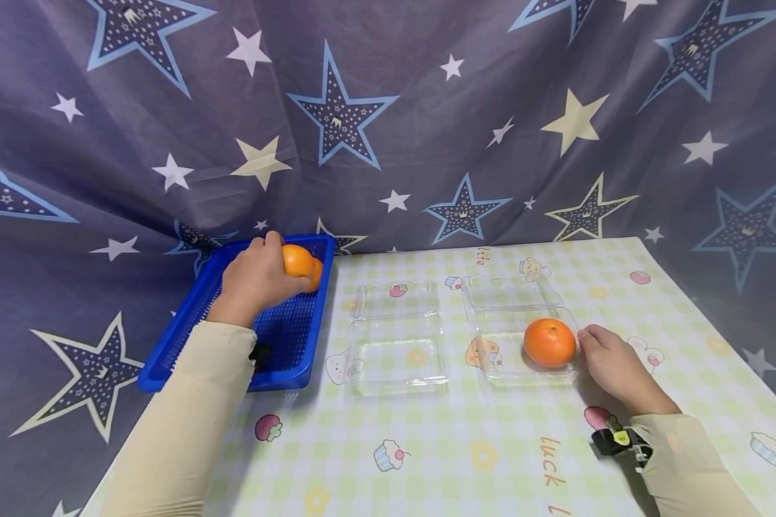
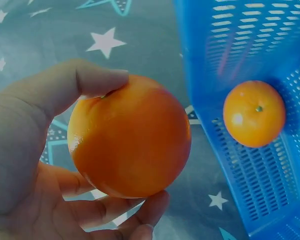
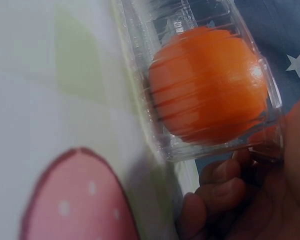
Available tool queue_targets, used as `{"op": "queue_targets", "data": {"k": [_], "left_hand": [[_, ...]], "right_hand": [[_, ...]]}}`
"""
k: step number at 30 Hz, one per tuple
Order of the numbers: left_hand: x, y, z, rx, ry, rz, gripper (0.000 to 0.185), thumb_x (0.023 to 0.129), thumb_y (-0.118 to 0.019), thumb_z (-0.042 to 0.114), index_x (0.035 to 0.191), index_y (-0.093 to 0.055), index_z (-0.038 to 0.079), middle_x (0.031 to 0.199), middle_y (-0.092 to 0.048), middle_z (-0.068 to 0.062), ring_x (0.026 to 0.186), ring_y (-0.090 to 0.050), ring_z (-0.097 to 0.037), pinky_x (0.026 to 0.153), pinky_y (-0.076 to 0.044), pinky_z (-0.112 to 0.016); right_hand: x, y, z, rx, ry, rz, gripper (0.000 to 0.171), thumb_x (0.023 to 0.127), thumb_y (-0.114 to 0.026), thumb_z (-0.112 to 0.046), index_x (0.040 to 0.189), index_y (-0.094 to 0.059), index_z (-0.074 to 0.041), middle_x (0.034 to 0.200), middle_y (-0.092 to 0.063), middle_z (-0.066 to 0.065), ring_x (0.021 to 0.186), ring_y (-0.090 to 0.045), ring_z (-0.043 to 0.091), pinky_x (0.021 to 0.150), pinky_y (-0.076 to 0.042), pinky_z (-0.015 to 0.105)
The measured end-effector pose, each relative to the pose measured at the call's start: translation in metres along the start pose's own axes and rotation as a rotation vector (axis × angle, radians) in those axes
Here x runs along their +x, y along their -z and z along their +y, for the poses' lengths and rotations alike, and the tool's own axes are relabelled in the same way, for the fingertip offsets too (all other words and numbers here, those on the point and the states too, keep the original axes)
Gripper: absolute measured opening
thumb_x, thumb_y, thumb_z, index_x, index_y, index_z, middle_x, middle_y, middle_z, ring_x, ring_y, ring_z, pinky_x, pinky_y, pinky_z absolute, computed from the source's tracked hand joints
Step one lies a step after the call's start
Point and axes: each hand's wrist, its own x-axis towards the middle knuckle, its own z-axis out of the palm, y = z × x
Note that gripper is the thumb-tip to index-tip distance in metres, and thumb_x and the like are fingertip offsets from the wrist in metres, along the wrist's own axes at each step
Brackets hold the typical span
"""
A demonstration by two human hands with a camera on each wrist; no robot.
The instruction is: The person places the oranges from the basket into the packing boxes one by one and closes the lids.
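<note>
My left hand (image 1: 255, 278) grips an orange (image 2: 130, 137) between thumb and fingers, over the far part of a blue plastic basket (image 1: 323, 309). Another orange (image 2: 254, 115) lies in the basket, partly hidden behind the held one in the head view. At the right, my right hand (image 1: 614, 365) pinches the side edge of an open clear plastic box (image 1: 506, 368). Inside that box sits a deeper-coloured orange (image 1: 550, 343), close to the gripped side. The right wrist view shows this fruit through the ribbed clear wall, with curled fingers (image 3: 222, 187) beside the rim.
A second open clear box (image 1: 397, 362) stands between the basket and the gripped box. Both rest on a checked tablecloth (image 1: 440, 445) printed with small pictures. Behind the table hangs a dark curtain (image 1: 414, 143) with stars.
</note>
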Motion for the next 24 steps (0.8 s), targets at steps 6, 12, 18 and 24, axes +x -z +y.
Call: {"op": "queue_targets", "data": {"k": [6,12,18,24], "left_hand": [[-0.003,0.003,0.002,-0.060,-0.010,0.034,0.089,0.079,-0.079,0.055,0.139,-0.041,0.001,0.115,-0.053,-0.021,0.092,-0.057,-0.041,0.076,-0.052,-0.052],[-0.013,0.006,0.010,-0.131,-0.006,0.069,0.085,0.082,-0.077,0.054,0.141,-0.042,0.004,0.118,-0.053,-0.021,0.093,-0.057,-0.039,0.074,-0.051,-0.051],[-0.023,0.008,0.021,-0.200,-0.021,0.094,0.083,0.082,-0.077,0.055,0.140,-0.044,0.006,0.120,-0.054,-0.020,0.097,-0.057,-0.038,0.079,-0.051,-0.053],[-0.029,0.006,0.029,-0.237,-0.020,0.116,0.081,0.083,-0.076,0.056,0.140,-0.046,0.006,0.120,-0.055,-0.019,0.098,-0.057,-0.038,0.080,-0.050,-0.053]], "right_hand": [[-0.001,0.001,0.000,0.001,-0.004,-0.006,0.043,0.112,-0.026,-0.033,0.106,-0.055,-0.002,0.084,-0.049,0.010,0.081,-0.050,0.026,0.068,-0.038,0.036],[0.000,0.001,0.001,0.001,0.002,-0.002,0.043,0.112,-0.026,-0.033,0.104,-0.055,-0.003,0.082,-0.048,0.010,0.079,-0.049,0.026,0.067,-0.038,0.036],[0.001,-0.001,0.001,0.001,-0.001,0.003,0.042,0.112,-0.027,-0.033,0.104,-0.055,-0.003,0.082,-0.048,0.010,0.077,-0.048,0.025,0.066,-0.038,0.036],[0.001,-0.001,0.002,-0.002,0.001,0.004,0.042,0.112,-0.027,-0.033,0.104,-0.055,-0.003,0.082,-0.048,0.010,0.076,-0.048,0.025,0.066,-0.038,0.036]]}}
